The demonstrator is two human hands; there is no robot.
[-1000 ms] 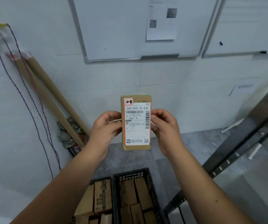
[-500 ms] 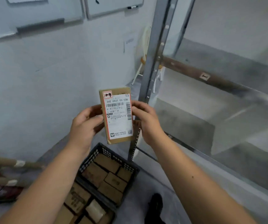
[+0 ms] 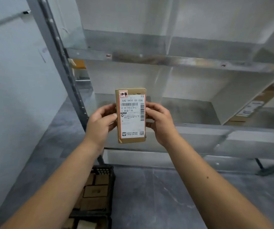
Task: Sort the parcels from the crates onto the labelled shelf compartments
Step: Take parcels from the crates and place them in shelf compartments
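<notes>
Both hands hold a small brown parcel (image 3: 130, 115) upright in front of the metal shelf (image 3: 166, 61): the left hand (image 3: 102, 123) grips its left edge with curled fingers, and the right hand (image 3: 160, 121) pinches its right edge. Its white label faces the camera. Below, a black crate (image 3: 106, 212) with more parcels stands on the floor.

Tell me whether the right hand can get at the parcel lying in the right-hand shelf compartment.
Probably not yet: the right hand grips the labelled parcel, and a white divider stands between it and the shelf parcel.
</notes>
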